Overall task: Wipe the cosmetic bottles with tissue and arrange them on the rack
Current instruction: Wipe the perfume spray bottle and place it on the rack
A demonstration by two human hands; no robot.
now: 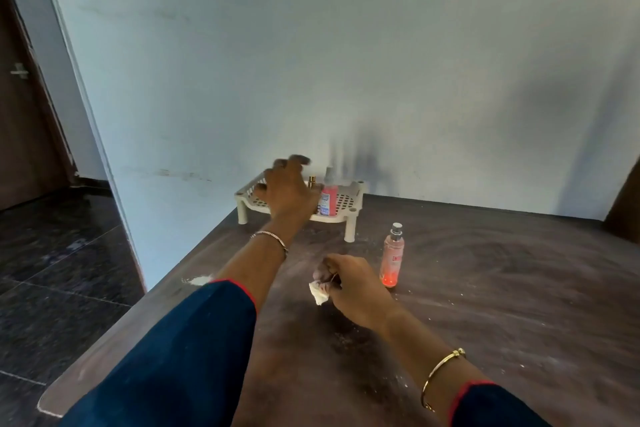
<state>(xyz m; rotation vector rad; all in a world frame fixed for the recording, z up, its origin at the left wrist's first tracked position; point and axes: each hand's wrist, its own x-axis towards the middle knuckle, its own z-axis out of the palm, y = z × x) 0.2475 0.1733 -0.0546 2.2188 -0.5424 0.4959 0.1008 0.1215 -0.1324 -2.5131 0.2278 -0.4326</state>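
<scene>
One pink bottle (392, 258) upright, nozzle upward

Left hand (285, 189) over rack (347, 198), right hand (350, 284) gripping tissue (318, 292)

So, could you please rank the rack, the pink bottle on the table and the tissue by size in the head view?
1. rack
2. pink bottle
3. tissue, partly hidden by the right hand

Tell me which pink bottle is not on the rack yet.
The slim pink spray bottle standing on the table, in front of the rack. The other pink bottle, white-labelled, already stands on the rack.
</scene>
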